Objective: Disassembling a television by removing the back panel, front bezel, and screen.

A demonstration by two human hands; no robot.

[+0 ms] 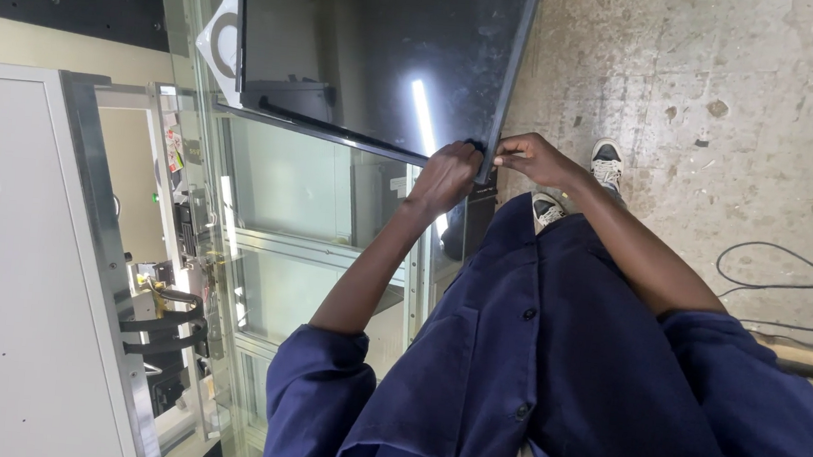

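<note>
Left hand (445, 175): grip curled shut on the lower corner of the dark glossy panel (373, 49).
Right hand (530, 158): grip pinched together at the same corner's edge, just beside the left.
Panel: stood on edge against a glass-fronted cabinet (281, 208).
Around: concrete floor (731, 110), black cables (796, 263), grey metal door (8, 301).

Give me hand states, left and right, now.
Left hand: closed, gripping the corner of the dark glass panel.
Right hand: fingers pinched at the same panel corner.
</note>
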